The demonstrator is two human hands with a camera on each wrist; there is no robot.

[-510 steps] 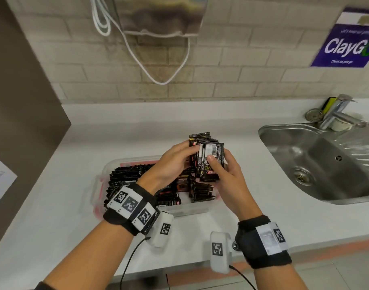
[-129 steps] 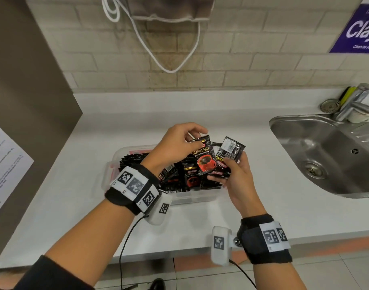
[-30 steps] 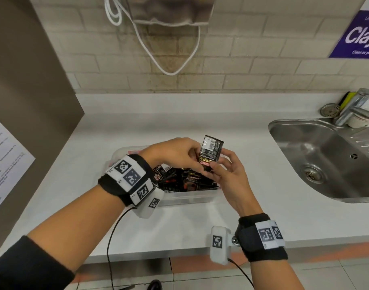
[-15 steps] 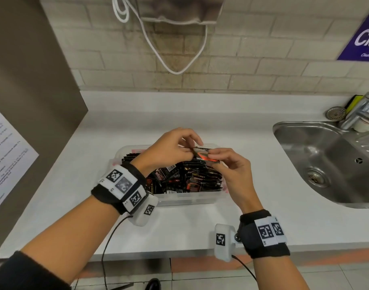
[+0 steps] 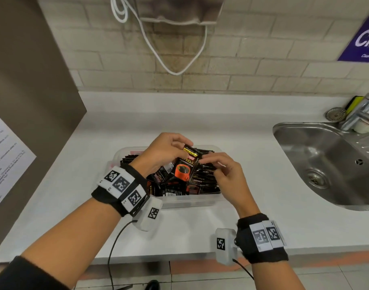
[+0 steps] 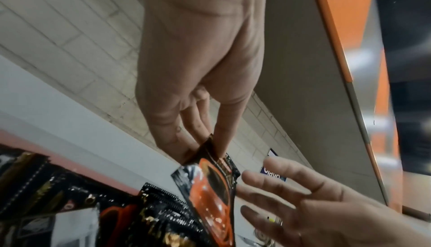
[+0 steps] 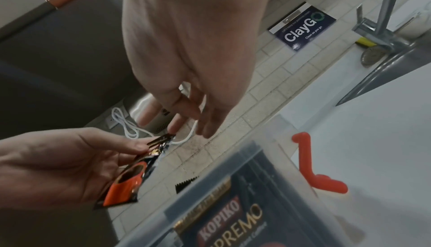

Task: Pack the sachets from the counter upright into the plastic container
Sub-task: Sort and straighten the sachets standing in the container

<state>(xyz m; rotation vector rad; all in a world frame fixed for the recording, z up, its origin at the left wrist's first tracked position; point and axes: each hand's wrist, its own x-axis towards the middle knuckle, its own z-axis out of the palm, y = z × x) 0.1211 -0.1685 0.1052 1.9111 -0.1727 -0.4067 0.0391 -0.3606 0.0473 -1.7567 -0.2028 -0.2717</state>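
Note:
A black sachet with an orange cup print (image 5: 184,169) hangs tilted over the clear plastic container (image 5: 192,203). My left hand (image 5: 184,145) pinches its top edge between thumb and fingers; the same pinch shows in the left wrist view (image 6: 211,145). My right hand (image 5: 206,162) is just right of the sachet with loosely spread fingers (image 6: 279,179), and one fingertip touches the sachet's top corner (image 7: 171,134). Several black sachets (image 5: 200,185) fill the container, some upright in rows, some lying loose on top.
The container sits mid-counter (image 5: 200,222), with a red lid clip (image 7: 310,168) on its side. A steel sink (image 5: 326,164) with a tap (image 5: 359,114) lies to the right. A white cord (image 5: 175,70) hangs on the tiled wall behind. A brown panel (image 5: 32,101) stands at left.
The sachet, held edge-on between both hands half a second ago, has turned face-up and dropped toward the container. My right hand has loosened its hold; the left still pinches it.

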